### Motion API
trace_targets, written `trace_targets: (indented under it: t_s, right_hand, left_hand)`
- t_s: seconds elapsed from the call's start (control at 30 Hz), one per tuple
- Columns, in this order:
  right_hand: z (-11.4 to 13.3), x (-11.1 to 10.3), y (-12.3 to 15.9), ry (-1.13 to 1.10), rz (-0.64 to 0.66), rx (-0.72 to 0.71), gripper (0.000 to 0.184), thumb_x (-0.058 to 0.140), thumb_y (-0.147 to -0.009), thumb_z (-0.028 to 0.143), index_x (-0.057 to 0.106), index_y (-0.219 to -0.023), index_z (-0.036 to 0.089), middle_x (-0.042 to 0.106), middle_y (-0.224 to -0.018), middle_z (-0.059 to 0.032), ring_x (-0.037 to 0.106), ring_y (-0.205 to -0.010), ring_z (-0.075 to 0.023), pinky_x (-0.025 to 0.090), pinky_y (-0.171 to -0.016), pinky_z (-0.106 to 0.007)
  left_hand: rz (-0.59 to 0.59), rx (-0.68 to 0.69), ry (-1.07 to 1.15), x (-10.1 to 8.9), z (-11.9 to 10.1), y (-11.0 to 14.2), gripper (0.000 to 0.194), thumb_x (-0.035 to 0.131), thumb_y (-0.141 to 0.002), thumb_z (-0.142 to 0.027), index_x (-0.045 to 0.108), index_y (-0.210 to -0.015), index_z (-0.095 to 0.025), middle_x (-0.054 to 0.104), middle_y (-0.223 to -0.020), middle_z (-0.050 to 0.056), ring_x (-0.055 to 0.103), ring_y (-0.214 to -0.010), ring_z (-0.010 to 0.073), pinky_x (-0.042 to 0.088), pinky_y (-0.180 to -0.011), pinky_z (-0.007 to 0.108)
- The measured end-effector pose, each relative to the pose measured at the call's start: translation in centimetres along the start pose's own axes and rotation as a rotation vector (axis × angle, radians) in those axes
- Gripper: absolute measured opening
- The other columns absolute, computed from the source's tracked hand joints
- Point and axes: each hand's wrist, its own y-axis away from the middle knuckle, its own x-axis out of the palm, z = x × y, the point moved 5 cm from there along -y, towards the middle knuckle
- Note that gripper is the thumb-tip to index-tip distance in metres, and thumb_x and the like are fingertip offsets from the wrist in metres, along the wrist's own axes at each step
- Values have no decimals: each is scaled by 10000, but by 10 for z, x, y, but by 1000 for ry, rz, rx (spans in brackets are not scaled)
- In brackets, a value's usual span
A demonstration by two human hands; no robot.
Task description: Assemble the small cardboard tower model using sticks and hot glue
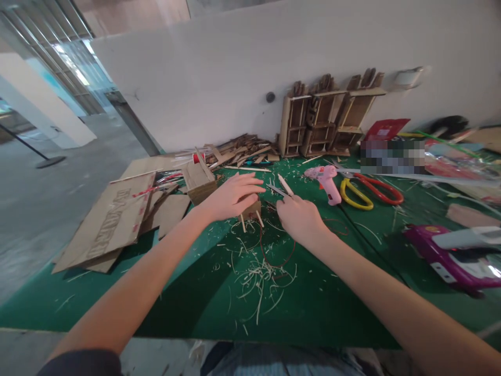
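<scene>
My left hand (234, 196) rests on a small cardboard piece (251, 211) that has thin wooden sticks poking out beneath it, on the green table (188, 297). Its fingers lie stretched out over the top. My right hand (299, 218) is closed around a craft knife (278, 191), with a pale stick (285, 185) also rising from its grip. The blade points toward the cardboard piece. Pale wood shavings (258, 274) and a loop of red wire (274, 256) lie just in front of both hands.
A pink glue gun (327, 181) and yellow and red scissors (368, 191) lie right of my hands. Flat cardboard sheets (113, 219) and a small cardboard box (199, 181) sit left. Wooden shelf models (321, 122) and scrap sticks (238, 149) line the wall. A purple tool (450, 256) lies far right.
</scene>
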Motion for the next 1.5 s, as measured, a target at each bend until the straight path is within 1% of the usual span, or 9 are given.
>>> trace_targets:
  t_s: [0.07, 0.2, 0.3, 0.4, 0.53, 0.7, 1.0, 1.33, 1.5]
  right_hand:
    - [-5, -4, 5, 38, -78, 38, 266, 391, -867, 84, 629, -985, 72, 660, -964, -175, 607, -910, -254, 355, -602, -302]
    - [-16, -5, 19, 6, -172, 106, 239, 366, -881, 114, 585, -974, 90, 660, -873, -136, 608, -758, -200, 239, -500, -273]
    - [-11, 1, 32, -68, -192, 1, 225, 362, -877, 119, 573, -953, 123, 649, -740, -64, 577, -594, -141, 157, -467, -271]
    - [-2, 3, 43, -86, -273, -114, 244, 367, -874, 115, 594, -961, 138, 621, -635, -22, 526, -504, -106, 147, -464, -272]
    - [11, 6, 45, -93, -328, -245, 378, 392, -850, 81, 582, -1176, 99, 628, -615, -21, 495, -472, -102, 203, -453, -262]
    - [21, 16, 39, -40, -302, -296, 486, 392, -817, 27, 525, -1284, 35, 641, -675, -59, 511, -474, -117, 288, -441, -267]
    - [30, 19, 40, 61, -282, -303, 541, 378, -769, -39, 482, -1298, 17, 648, -707, -69, 546, -471, -124, 310, -420, -262]
    - [31, 18, 35, 1, -185, -235, 556, 393, -773, -19, 472, -1321, 26, 673, -713, -107, 571, -488, -143, 355, -441, -258]
    - [32, 19, 31, -33, -128, -248, 547, 370, -784, -10, 476, -1321, 9, 666, -675, -108, 575, -498, -158, 363, -455, -268]
  left_hand:
    - [37, 12, 46, 5, 4, -8, 327, 309, -1002, -336, 614, -1066, -238, 627, -1238, 27, 485, -1264, 232, 321, -1103, 522]
    - [-71, -3, 65, 8, 5, -12, 332, 294, -996, -294, 602, -950, -179, 662, -1060, 54, 558, -1109, 201, 430, -994, 399]
    - [-81, -2, 25, 9, 5, -11, 316, 300, -980, -262, 599, -927, -175, 656, -1013, 54, 560, -1045, 201, 433, -948, 390]
    - [-55, 6, 11, 10, 6, -13, 294, 314, -948, -219, 602, -898, -184, 656, -948, 42, 566, -976, 203, 429, -905, 398]
    - [-52, 1, 26, 11, 9, -16, 233, 355, -861, -156, 584, -880, -196, 652, -944, 36, 568, -960, 204, 431, -894, 395]
    - [-31, -9, 50, 13, 10, -15, 223, 357, -843, -154, 559, -922, -208, 651, -1059, 36, 566, -1052, 207, 430, -929, 398]
    - [-40, -106, 71, 17, 13, -15, 199, 381, -836, -169, 572, -871, -214, 634, -968, 12, 565, -1003, 184, 450, -872, 346]
    - [-56, -123, 83, 17, 12, -17, 199, 383, -815, -193, 578, -840, -218, 641, -937, 7, 574, -941, 185, 440, -860, 349]
    - [-68, -124, 82, 18, 13, -17, 196, 382, -808, -194, 577, -826, -215, 638, -913, 8, 575, -912, 183, 438, -849, 345]
